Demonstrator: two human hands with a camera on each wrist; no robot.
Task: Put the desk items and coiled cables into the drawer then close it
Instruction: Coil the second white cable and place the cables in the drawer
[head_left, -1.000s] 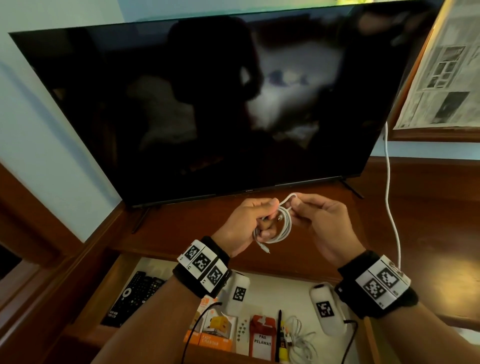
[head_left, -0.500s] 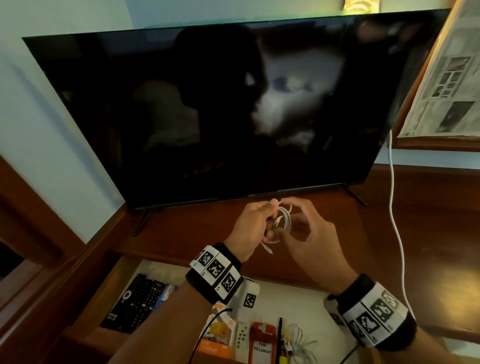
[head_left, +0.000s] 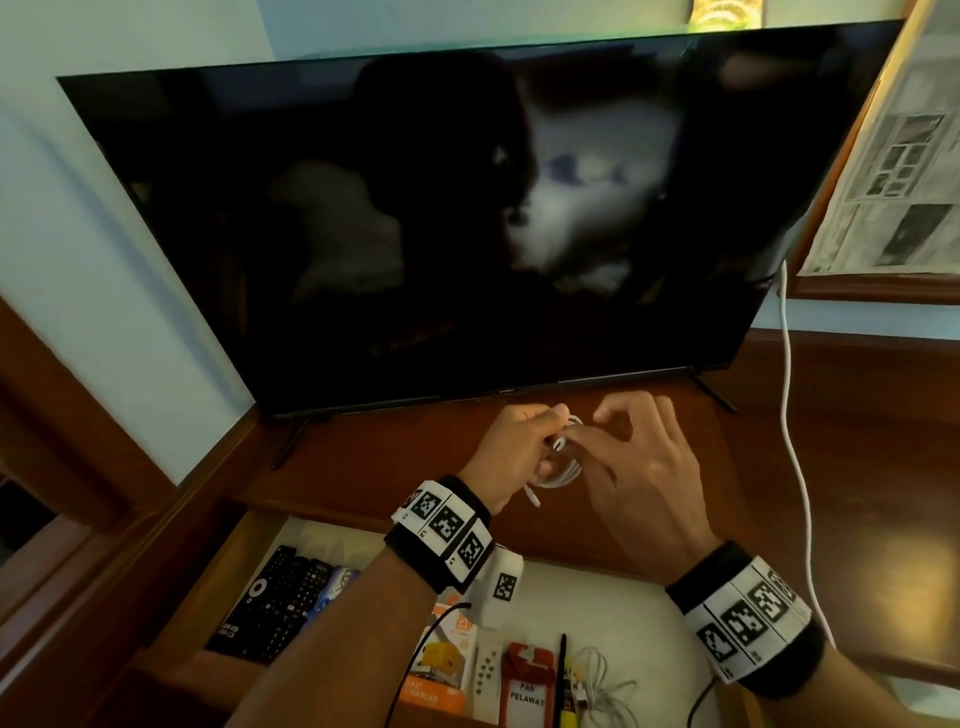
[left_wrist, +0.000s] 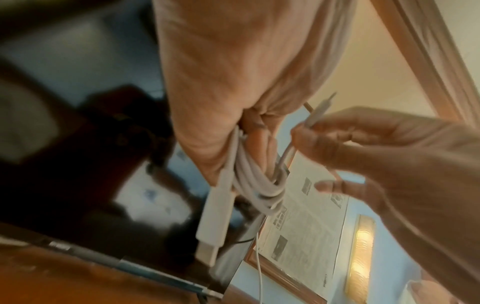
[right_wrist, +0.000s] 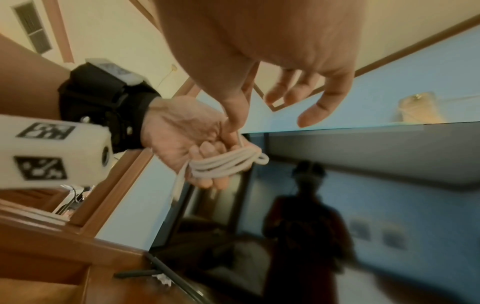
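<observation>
A coiled white cable (head_left: 563, 475) hangs in the air above the wooden desk top (head_left: 363, 457), in front of the TV. My left hand (head_left: 524, 447) grips the coil (left_wrist: 257, 185) in its curled fingers, and a white USB plug (left_wrist: 215, 216) dangles below it. My right hand (head_left: 639, 457) is just right of the coil; in the left wrist view its thumb and forefinger (left_wrist: 306, 131) pinch the cable's free end, with the other fingers spread. The right wrist view shows the coil (right_wrist: 226, 162) lying across my left hand (right_wrist: 182, 139). The open drawer (head_left: 244, 540) is below my wrists.
In the drawer lie a black remote (head_left: 275, 603), an orange box (head_left: 441, 660), a red tag (head_left: 527, 686), a pen and another white cable (head_left: 602, 686). A large dark TV (head_left: 467, 234) stands at the back of the desk. A white cord (head_left: 795, 441) runs down the right side.
My right hand has come round from the coil's top to its near right side with the cable end, and its fingers have spread. The left hand still holds the coil.
</observation>
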